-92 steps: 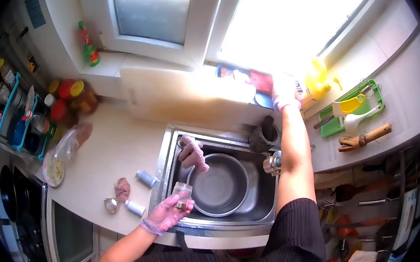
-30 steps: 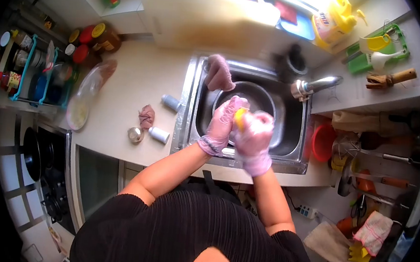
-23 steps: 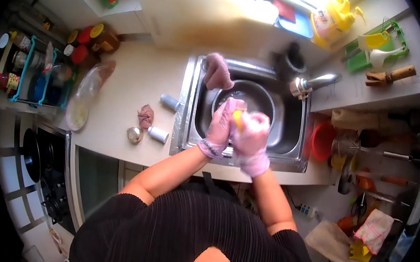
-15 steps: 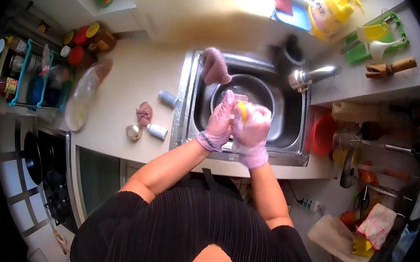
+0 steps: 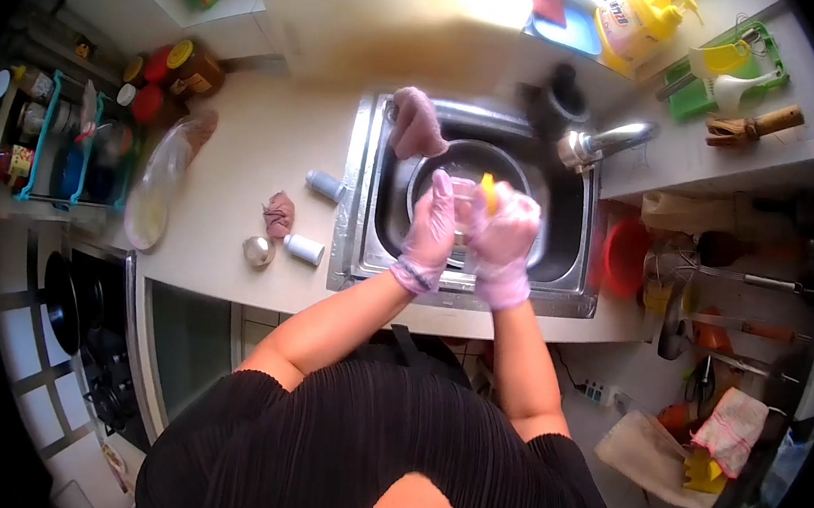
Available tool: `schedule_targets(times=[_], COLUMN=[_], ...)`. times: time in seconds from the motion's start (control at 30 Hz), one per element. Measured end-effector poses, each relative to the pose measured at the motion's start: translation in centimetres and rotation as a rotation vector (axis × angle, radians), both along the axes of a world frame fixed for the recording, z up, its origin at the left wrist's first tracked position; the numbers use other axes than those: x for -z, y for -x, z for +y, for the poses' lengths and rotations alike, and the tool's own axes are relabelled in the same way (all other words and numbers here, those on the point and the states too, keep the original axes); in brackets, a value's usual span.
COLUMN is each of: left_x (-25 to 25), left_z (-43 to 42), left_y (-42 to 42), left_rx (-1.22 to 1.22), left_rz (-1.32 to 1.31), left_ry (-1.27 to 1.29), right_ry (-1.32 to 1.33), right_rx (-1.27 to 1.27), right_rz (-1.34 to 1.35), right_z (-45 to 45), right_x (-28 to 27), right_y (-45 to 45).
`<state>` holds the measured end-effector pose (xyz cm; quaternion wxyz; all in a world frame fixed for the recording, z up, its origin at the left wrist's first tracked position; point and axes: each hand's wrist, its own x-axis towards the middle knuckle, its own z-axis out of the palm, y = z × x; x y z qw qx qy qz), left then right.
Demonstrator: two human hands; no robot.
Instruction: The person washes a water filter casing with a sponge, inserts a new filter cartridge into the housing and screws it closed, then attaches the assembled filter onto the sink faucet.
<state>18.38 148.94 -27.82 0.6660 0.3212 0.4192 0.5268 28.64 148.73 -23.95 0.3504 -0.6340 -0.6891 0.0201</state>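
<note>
The bench (image 5: 263,125) surrounded the sink (image 5: 548,300), the reference for all positions. A round metal basin (image 5: 485,154) sat inside the sink. The left hand (image 5: 426,232) and right hand (image 5: 501,238), both gloved, were above the sink's front half. The faucet (image 5: 600,145) stood at the sink's right side; a pink cloth (image 5: 418,127) draped its rear left corner. Left of the sink lay two small bottles (image 5: 304,249). The left fingers were clamped on a clear container (image 5: 464,195), over the sink; the right fingers were closed around a yellow piece (image 5: 489,192) beside it.
</note>
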Motion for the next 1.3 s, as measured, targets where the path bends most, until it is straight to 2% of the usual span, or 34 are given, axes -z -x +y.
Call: schedule_targets(times=[0.03, 0.07, 0.1, 0.17, 0.2, 0.23, 0.3, 0.37, 0.43, 0.47, 0.5, 0.6, 0.67, 0.7, 0.77, 0.8, 0.83, 0.9, 0.93, 1.0, 1.03, 1.07, 1.1, 1.13, 1.17, 1.23, 1.27, 1.3], left_x=[-0.2, -1.1, -0.7, 1.0, 1.6, 0.2, 0.5, 0.3, 2.4, -0.1, -0.3, -0.4, -0.2, -0.1, -2.6, -2.8, -1.7, 1.4, 1.3, -1.2, -2.0, -0.5, -0.1, 0.0, -0.1, -0.6, -1.1, -1.3], left_z=[0.1, 0.0, 0.9, 1.9, 1.7, 1.2, -0.2, 0.3, 0.8, 0.4, -0.8, 0.1, 0.4, 0.7, 1.5, 1.2, 1.1, 0.8, 0.4, 0.4, 0.7, 1.4, 1.1, 0.6, -0.1, 0.3, 0.6, 1.0], left_y=[-0.6, -0.7, -0.1, 1.3, 1.0, 0.2, -1.4, -1.0, 0.7, -0.1, -0.2, -0.3, 0.4, 0.4, 0.4, 0.4, 0.2, -0.3, -0.5, -0.3, -0.2, 0.0, 0.2, 0.1, -0.2, -0.4, 0.1, 0.5], left_rx=[-0.022, -0.028, -0.029, 0.119, 0.078, 0.024, -0.002, 0.009, 0.156, 0.083, 0.083, 0.187, 0.378, 0.373, 0.278, 0.171, 0.174, 0.136, 0.138, 0.152, 0.156, 0.164, 0.175, 0.210, 0.243, 0.258, 0.322, 0.388], left_rz=[0.008, -0.072, -0.070, -0.361, -0.183, -0.140, -0.068, -0.114, -0.278, -0.156, -0.151, -0.294, -0.644, -0.646, -0.756, -0.538, -0.538, -0.267, -0.180, -0.188, -0.195, -0.240, -0.292, -0.340, -0.393, -0.478, -0.550, -0.620], left_ry=[-0.062, 0.021, 0.006, 0.018, 0.073, -0.021, 0.005, 0.073, 0.133, 0.085, 0.114, 0.203, 0.327, 0.328, 0.472, 0.482, 0.482, 0.190, 0.131, 0.154, 0.183, 0.104, 0.153, 0.139, 0.130, 0.115, 0.139, 0.156], right_ry=[0.098, 0.038, -0.109, -0.166, -0.160, -0.140, 0.039, -0.126, 0.000, -0.126, -0.138, 0.015, 0.120, 0.145, 0.101, -0.069, -0.097, 0.014, 0.026, 0.036, 0.039, -0.028, -0.099, 0.028, 0.335, 0.249, 0.252, 0.261], right_rx=[0.054, 0.095, -0.028, -0.146, -0.123, -0.082, 0.079, -0.007, -0.102, -0.073, -0.048, 0.107, 0.118, 0.115, 0.005, -0.056, -0.101, -0.008, -0.005, 0.082, -0.079, -0.102, -0.121, -0.088, 0.045, -0.014, -0.014, 0.006], right_rz=[0.113, -0.012, -0.049, 0.006, -0.098, -0.119, 0.050, -0.143, 0.022, -0.041, -0.116, 0.310, 0.557, 0.676, 0.287, -0.039, -0.079, -0.121, -0.122, -0.041, 0.145, 0.130, 0.114, 0.107, 0.540, 0.942, 0.940, 1.108], right_z=[0.9, 0.8, 0.0, -2.3, -1.7, -0.8, 1.2, 0.7, -2.3, -1.7, -0.7, 2.1, 2.1, 2.0, 0.8, 0.3, -0.5, -0.2, -0.3, 0.9, 0.0, -0.4, -0.8, -0.4, 0.6, 1.1, 0.8, 0.5], right_x=[-0.9, 0.0, -0.2, 0.5, 0.4, -0.1, -0.6, -1.0, 0.2, -0.6, 0.3, 0.9, 0.5, 0.9, -0.9, 0.5, -0.7, 0.0, 0.4, 0.7, -1.0, -0.4, 0.2, -0.1, 0.6, 2.1, 2.3, 2.4], right_y=[-0.4, -0.3, 0.3, 2.6, 2.0, 1.5, 0.1, 0.7, 1.7, 1.5, 0.4, -1.6, -2.2, -2.4, -1.8, -1.4, -0.7, -1.0, -1.2, -2.0, -1.2, -0.8, -0.6, -1.4, -2.2, -1.9, -2.0, -2.1])
